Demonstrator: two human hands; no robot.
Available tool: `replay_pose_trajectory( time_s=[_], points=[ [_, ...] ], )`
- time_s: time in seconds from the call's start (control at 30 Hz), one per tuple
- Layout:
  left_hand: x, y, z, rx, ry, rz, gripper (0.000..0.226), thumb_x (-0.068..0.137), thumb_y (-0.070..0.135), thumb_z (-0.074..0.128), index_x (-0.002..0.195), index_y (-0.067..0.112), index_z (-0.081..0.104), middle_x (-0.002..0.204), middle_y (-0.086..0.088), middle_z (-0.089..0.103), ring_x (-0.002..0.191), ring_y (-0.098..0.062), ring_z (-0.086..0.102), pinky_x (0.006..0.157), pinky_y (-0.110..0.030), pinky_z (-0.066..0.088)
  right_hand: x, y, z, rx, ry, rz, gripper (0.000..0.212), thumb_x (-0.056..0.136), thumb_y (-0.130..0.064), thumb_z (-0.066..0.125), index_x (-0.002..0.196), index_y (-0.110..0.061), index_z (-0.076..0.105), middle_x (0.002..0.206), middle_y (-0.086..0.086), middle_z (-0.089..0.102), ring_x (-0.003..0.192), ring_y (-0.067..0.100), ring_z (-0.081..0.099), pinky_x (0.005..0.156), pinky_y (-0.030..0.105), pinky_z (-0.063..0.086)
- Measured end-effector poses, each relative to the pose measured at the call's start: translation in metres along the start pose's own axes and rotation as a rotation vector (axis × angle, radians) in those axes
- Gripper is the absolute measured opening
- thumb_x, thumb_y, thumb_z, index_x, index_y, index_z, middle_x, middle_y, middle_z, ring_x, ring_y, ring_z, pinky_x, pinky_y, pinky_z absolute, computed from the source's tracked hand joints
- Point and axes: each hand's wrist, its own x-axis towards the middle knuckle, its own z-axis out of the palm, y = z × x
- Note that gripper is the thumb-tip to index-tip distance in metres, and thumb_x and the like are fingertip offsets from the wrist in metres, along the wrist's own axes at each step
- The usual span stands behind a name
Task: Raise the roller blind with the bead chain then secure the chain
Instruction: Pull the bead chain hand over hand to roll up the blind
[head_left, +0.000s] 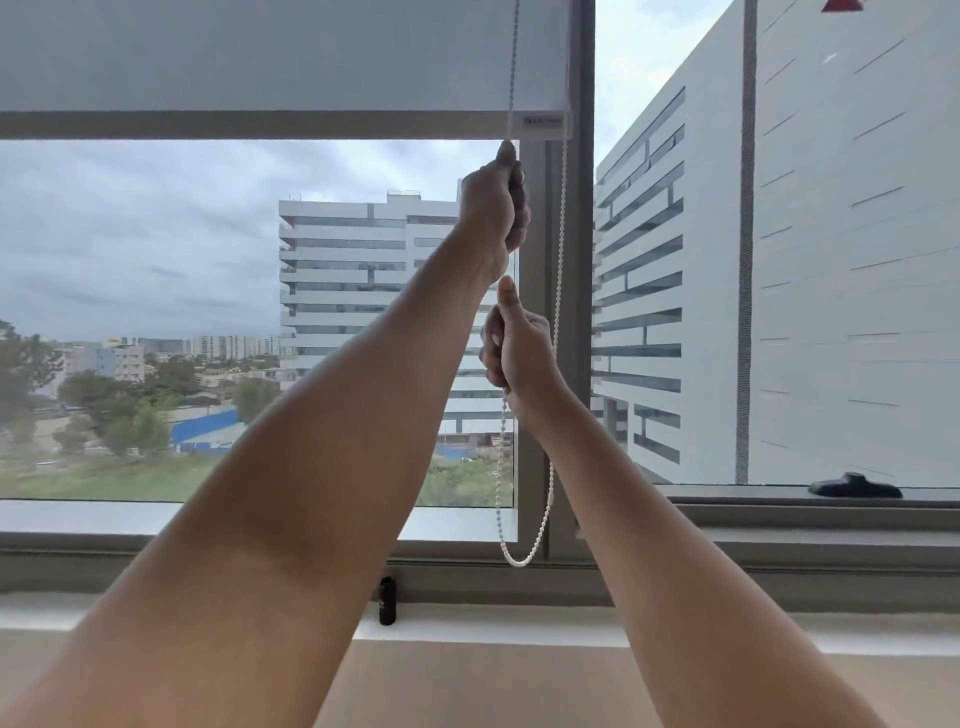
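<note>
A white roller blind (260, 57) covers the top of the window, its grey bottom bar (249, 124) about a fifth of the way down the view. A white bead chain (553, 447) hangs along the window's centre post and loops just above the sill. My left hand (493, 213) is raised high, just under the bottom bar, closed around the chain's left strand. My right hand (519, 348) grips the same strand directly below it. The right strand hangs free beside both hands.
A grey window post (576, 312) stands right behind the chain. A small black cylinder (387, 600) stands on the white sill (156, 613). A black window handle (854, 487) lies on the right frame. Buildings and trees show through the glass.
</note>
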Motion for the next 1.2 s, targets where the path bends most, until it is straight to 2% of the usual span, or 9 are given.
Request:
replay_pose_trajectory(
  time_s=[0.2, 0.37, 0.67, 0.93, 1.03, 1.1, 1.2],
  points=[
    [-0.002, -0.004, -0.006, -0.131, -0.057, 0.118, 0.046, 0.100, 0.030, 0.029, 0.056, 0.017, 0.034, 0.031, 0.011, 0.030, 0.027, -0.003, 0.018, 0.029, -0.012, 0.013, -0.001, -0.001, -0.002, -0.031, -0.044, -0.026, 0.056, 0.097, -0.041, 0.034, 0.047, -0.016, 0.030, 0.033, -0.008, 0.025, 0.028, 0.005, 0.018, 0.032, 0.013, 0.015],
    [-0.011, -0.020, -0.014, -0.119, -0.060, 0.147, 0.046, 0.100, 0.030, 0.029, 0.056, 0.017, 0.034, 0.031, 0.011, 0.031, 0.027, -0.002, 0.019, 0.030, -0.012, 0.013, -0.009, 0.013, -0.006, -0.061, -0.042, 0.000, 0.056, 0.097, -0.040, 0.034, 0.047, -0.015, 0.030, 0.030, -0.008, 0.026, 0.025, 0.005, 0.019, 0.031, 0.012, 0.016],
    [-0.060, -0.102, -0.054, -0.186, -0.060, 0.064, 0.041, 0.100, 0.027, 0.026, 0.060, 0.018, 0.031, 0.035, 0.013, 0.030, 0.029, 0.002, 0.020, 0.029, -0.011, 0.012, -0.059, 0.090, -0.033, -0.111, -0.124, 0.193, 0.054, 0.097, -0.038, 0.032, 0.049, -0.015, 0.031, 0.034, -0.008, 0.026, 0.028, 0.005, 0.018, 0.034, 0.014, 0.010],
    [-0.107, -0.157, -0.076, -0.173, -0.005, -0.025, 0.040, 0.099, 0.025, 0.028, 0.060, 0.016, 0.032, 0.036, 0.012, 0.032, 0.029, 0.002, 0.021, 0.029, -0.011, 0.016, -0.095, 0.134, -0.063, -0.247, -0.199, 0.369, 0.052, 0.096, -0.038, 0.033, 0.049, -0.015, 0.031, 0.034, -0.011, 0.029, 0.028, 0.003, 0.021, 0.030, 0.014, 0.016],
    [-0.117, -0.170, -0.082, -0.220, -0.008, -0.055, 0.042, 0.099, 0.024, 0.026, 0.058, 0.016, 0.032, 0.036, 0.013, 0.031, 0.029, 0.002, 0.021, 0.029, -0.009, 0.016, -0.099, 0.139, -0.073, -0.323, -0.236, 0.390, 0.047, 0.090, -0.043, 0.038, 0.052, -0.015, 0.034, 0.041, -0.006, 0.030, 0.030, 0.002, 0.022, 0.032, 0.013, 0.018],
    [-0.118, -0.170, -0.084, -0.204, -0.011, -0.064, 0.042, 0.100, 0.024, 0.025, 0.059, 0.015, 0.030, 0.036, 0.013, 0.031, 0.029, 0.002, 0.021, 0.030, -0.009, 0.015, -0.097, 0.135, -0.076, -0.398, -0.270, 0.398, 0.047, 0.094, -0.041, 0.036, 0.055, -0.015, 0.036, 0.048, -0.001, 0.030, 0.033, 0.002, 0.023, 0.034, 0.013, 0.020],
    [-0.119, -0.168, -0.085, -0.181, -0.014, -0.068, 0.041, 0.100, 0.025, 0.025, 0.060, 0.015, 0.029, 0.036, 0.013, 0.031, 0.029, 0.002, 0.021, 0.030, -0.010, 0.014, -0.096, 0.130, -0.077, -0.406, -0.311, 0.432, 0.048, 0.096, -0.040, 0.033, 0.055, -0.016, 0.037, 0.047, -0.004, 0.033, 0.035, 0.003, 0.025, 0.036, 0.014, 0.020]
  ],
)
